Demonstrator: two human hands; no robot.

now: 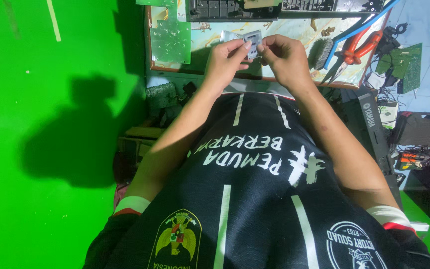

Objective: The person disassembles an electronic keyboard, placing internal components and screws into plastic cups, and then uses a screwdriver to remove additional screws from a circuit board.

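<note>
I see a small wooden-framed work table [153,64] with a pale, patterned top. On it lie a green printed circuit board [170,41] at the left edge, a black plastic keyboard-like chassis [235,9] along the far side, a grey bristle brush [320,53], red-handled pliers [355,51] and a blue cable [355,34] near the right corner.

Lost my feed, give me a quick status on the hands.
Left hand and right hand both pinching small grey packet. Held above work board. Nothing in the way.
</note>
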